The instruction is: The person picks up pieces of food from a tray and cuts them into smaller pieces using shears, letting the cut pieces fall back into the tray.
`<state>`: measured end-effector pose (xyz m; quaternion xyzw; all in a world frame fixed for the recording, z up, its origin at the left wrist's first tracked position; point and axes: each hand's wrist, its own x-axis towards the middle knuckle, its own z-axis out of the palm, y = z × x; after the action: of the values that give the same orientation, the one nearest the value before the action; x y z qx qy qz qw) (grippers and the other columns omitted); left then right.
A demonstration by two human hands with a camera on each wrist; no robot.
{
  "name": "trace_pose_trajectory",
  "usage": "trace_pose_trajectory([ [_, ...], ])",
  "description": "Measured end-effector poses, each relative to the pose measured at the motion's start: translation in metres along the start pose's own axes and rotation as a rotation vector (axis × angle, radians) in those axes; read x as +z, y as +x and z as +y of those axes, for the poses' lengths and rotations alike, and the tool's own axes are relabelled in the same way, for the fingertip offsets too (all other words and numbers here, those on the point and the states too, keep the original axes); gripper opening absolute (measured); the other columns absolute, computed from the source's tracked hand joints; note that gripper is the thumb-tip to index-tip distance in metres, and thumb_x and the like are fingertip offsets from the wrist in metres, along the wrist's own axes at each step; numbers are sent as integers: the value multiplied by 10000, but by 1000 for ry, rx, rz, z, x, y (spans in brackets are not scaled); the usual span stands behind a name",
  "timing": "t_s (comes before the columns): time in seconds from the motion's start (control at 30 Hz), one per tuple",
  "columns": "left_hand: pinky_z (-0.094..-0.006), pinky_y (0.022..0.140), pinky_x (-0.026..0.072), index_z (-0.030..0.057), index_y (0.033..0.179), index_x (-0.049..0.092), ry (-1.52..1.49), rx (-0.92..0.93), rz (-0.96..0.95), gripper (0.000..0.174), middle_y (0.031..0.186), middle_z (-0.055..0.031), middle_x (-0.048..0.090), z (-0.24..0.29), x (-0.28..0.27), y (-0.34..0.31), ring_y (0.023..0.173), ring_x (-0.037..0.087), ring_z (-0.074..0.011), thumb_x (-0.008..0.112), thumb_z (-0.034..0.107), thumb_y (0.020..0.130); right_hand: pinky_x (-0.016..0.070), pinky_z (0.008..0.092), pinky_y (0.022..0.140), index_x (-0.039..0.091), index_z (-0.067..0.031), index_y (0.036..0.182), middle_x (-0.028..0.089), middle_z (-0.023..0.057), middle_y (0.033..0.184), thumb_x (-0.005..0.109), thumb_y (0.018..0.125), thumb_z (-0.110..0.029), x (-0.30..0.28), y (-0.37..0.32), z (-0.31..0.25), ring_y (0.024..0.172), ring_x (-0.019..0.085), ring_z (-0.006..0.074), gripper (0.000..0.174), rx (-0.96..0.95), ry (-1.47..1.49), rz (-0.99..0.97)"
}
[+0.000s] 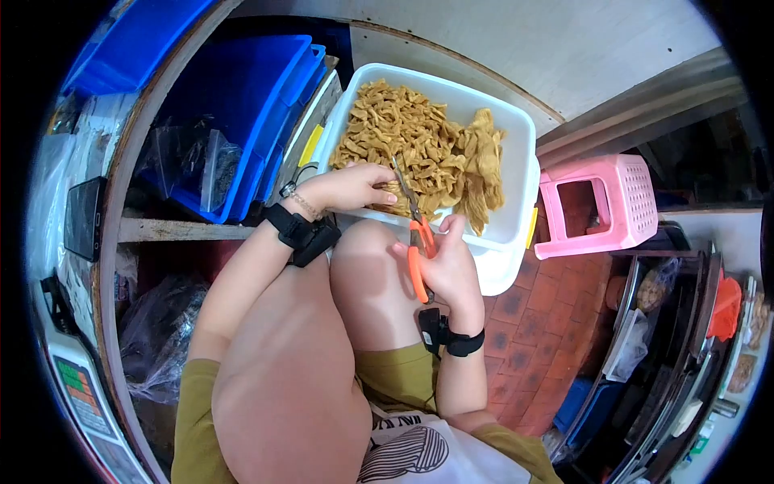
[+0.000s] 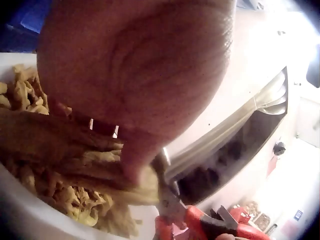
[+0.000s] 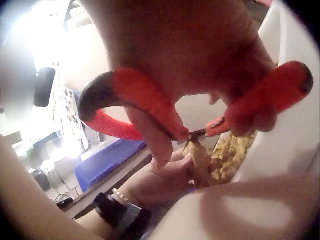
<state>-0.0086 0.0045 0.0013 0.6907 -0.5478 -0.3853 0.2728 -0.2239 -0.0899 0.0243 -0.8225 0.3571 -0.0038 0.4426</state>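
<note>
Head: two hands [image 1: 348,189] [image 1: 456,270], one scissors [image 1: 416,232]

With my right hand [image 1: 453,270] I hold the orange scissors [image 1: 416,273]. My left hand [image 1: 351,187] holds a piece [image 1: 393,209] beside the blades [image 1: 409,192], at the white tub [image 1: 518,133]. There lie many small strips [image 1: 395,125] and, on the right, longer strips [image 1: 484,157]. A pink stool [image 1: 634,202] stands near.

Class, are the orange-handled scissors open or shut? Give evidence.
Open: the scissors have handles spread apart in the right wrist view.
</note>
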Motion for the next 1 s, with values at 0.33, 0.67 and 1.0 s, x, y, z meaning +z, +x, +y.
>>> trace_pose_trajectory([
  [0.33,-288,844,440,-21,1184,532,-222,-111,109,352,1020,-81,598,-1,2,1,947,519,-126,570,236,945,436,343,512,304,-57,967,533,111,608,832,693,-378,7,-1,12,515,534,230,676,13,204,80],
  [0.67,-270,977,404,-19,1301,459,-556,-117,272,399,1237,-65,560,-23,-1,8,1112,513,-127,541,160,954,467,353,611,312,-68,1016,581,98,659,815,691,-441,2,-3,25,598,574,259,705,-37,161,-6],
  [1.0,-285,888,430,-5,1113,568,-504,-17,239,264,1025,-85,627,-28,6,10,974,536,-135,557,197,942,483,370,646,340,-53,1085,615,132,768,792,713,-452,13,3,17,664,613,289,709,-47,161,-59],
])
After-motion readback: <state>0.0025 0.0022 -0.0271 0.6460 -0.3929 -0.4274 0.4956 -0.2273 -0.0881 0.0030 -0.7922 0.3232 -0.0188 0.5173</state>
